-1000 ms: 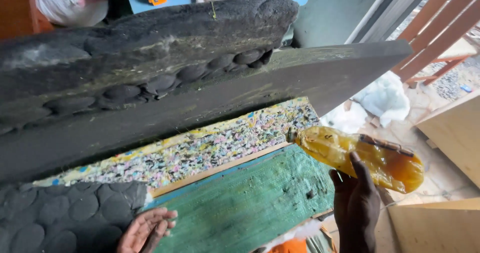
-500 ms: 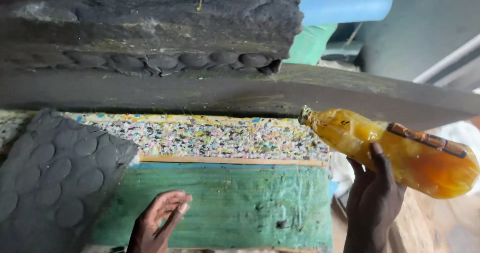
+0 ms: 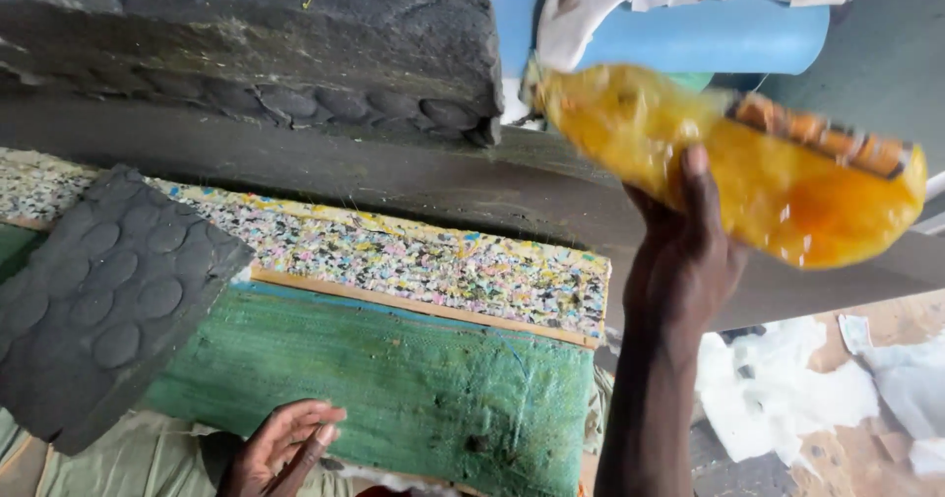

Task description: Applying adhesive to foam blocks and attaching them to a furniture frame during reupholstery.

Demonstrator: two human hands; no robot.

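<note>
My right hand (image 3: 684, 251) grips a clear plastic bottle (image 3: 748, 162) of amber liquid, held sideways and raised, its neck pointing left over the dark foam slabs (image 3: 295, 54). My left hand (image 3: 281, 448) lies palm up with loose fingers at the near edge of a green woven-covered block (image 3: 394, 379), holding nothing. Above the green block runs a strip of multicoloured speckled foam (image 3: 413, 256) with a thin wooden edge between them.
A dark grey pad with round bumps (image 3: 98, 300) leans at the left. A long grey slab (image 3: 394, 177) runs across behind the speckled foam. A blue roll (image 3: 719, 34) with cloth on it lies at the top. White scraps (image 3: 778, 399) litter the floor at right.
My right hand has lifted the bottle up and away from the speckled foam's edge. The view has moved closer. My left hand stays by the green block.
</note>
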